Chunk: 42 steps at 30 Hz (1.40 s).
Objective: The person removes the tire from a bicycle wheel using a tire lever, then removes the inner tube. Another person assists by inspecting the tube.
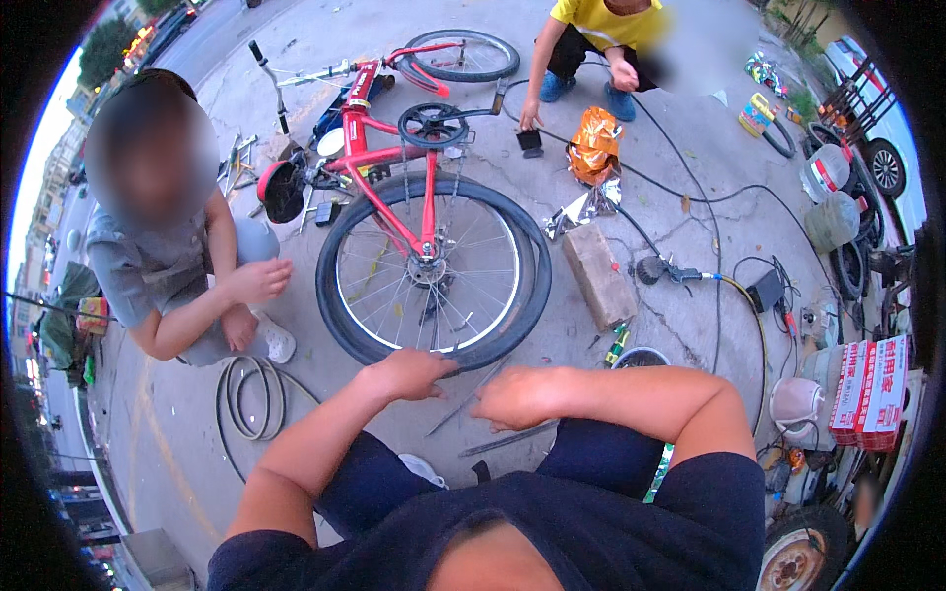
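A red bicycle (363, 156) lies on its side on the concrete. Its rear wheel is nearest me, and the black tire (340, 317) bulges away from the rim on the right side. My left hand (412, 374) is closed at the tire's near edge, fingers against the rubber. Just right of it, my right hand (517, 397) is curled in front of the wheel; whatever its fingers hold, if anything, is hidden. Between my hands a thin dark rod (445, 421) slants across the ground. A flat dark bar (507, 440) lies below my right hand.
A person in grey (163, 266) crouches at left; another in yellow (601, 34) reaches for a small black box (530, 143). Right of the wheel are a concrete block (599, 276), an orange foil bag (594, 148) and an air hose (746, 300). A coiled tube (236, 399) lies left.
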Available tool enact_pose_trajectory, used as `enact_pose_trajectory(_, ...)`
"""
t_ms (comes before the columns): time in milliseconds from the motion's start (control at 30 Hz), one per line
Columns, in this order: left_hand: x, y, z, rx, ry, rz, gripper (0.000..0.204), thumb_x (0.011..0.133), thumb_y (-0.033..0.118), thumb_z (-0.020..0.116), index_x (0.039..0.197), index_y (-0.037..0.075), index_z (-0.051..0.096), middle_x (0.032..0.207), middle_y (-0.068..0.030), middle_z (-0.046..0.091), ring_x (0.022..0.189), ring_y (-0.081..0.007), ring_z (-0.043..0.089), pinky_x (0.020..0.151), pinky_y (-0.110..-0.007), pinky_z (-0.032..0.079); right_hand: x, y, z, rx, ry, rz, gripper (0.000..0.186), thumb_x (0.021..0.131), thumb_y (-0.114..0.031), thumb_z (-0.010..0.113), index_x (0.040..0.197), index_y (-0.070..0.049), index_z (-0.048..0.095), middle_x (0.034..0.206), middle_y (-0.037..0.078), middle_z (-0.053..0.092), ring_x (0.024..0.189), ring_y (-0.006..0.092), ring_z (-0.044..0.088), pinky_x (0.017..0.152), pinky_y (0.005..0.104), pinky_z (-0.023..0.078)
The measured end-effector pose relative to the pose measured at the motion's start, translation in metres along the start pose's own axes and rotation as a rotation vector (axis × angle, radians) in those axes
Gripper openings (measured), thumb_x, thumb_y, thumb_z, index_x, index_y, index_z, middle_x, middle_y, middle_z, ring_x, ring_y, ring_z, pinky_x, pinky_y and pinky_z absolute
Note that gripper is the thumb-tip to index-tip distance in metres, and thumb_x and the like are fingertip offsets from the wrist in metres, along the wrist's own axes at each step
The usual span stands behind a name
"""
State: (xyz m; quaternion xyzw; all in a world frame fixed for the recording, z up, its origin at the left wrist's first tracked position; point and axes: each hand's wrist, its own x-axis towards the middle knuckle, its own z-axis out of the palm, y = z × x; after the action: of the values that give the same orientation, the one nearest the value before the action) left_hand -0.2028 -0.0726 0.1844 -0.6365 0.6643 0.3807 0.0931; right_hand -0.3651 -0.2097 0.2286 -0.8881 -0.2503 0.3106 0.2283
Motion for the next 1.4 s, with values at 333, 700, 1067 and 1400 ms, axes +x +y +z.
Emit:
enact_pose_trajectory(333, 0.009, -0.004, 0.010, 0.049, -0.005, 0.022, 0.054, 0.078, 0.032, 0.065, 0.124, 0.011, 0.047, 0.113, -0.0122, 0.057, 0.098, -0.0330, 0.058, 0.080, -0.044, 0.047, -0.009, -0.006, -0.002, -0.021, 0.130, -0.059, 0.024, 0.079, -0.024, 0.060, 0.091, -0.003, 0.060, 0.093, 0.017, 0.061, 0.089, 0.0340, 0.061, 0.073, 0.0456, 0.049)
enact_pose_trajectory(700, 0.014, -0.008, 0.019, 0.037, 0.066, 0.059, 0.051, 0.074, 0.029, 0.068, 0.119, 0.011, 0.052, 0.105, -0.0120, 0.060, 0.095, -0.0312, 0.060, 0.078, -0.043, 0.048, -0.004, -0.007, 0.001, -0.059, 0.098, -0.055, 0.027, 0.078, -0.023, 0.060, 0.097, -0.004, 0.056, 0.092, 0.016, 0.059, 0.087, 0.0339, 0.059, 0.074, 0.0458, 0.047)
enact_pose_trajectory(1067, 0.015, -0.001, 0.015, 0.054, 0.031, 0.057, 0.057, 0.075, 0.031, 0.068, 0.123, 0.010, 0.048, 0.110, -0.0124, 0.057, 0.100, -0.0316, 0.057, 0.081, -0.044, 0.046, -0.003, -0.005, 0.005, -0.051, 0.102, -0.025, 0.025, 0.076, -0.023, 0.063, 0.090, -0.003, 0.061, 0.091, 0.016, 0.062, 0.088, 0.0330, 0.062, 0.073, 0.0455, 0.049)
enact_pose_trajectory(1400, 0.015, 0.002, 0.023, 0.074, 0.046, 0.078, 0.056, 0.074, 0.034, 0.069, 0.121, 0.011, 0.050, 0.105, -0.0114, 0.058, 0.098, -0.0313, 0.058, 0.080, -0.045, 0.046, -0.002, -0.006, 0.002, -0.114, 0.112, -0.057, 0.019, 0.074, -0.019, 0.061, 0.084, -0.002, 0.061, 0.090, 0.017, 0.060, 0.084, 0.0340, 0.061, 0.072, 0.0450, 0.049)
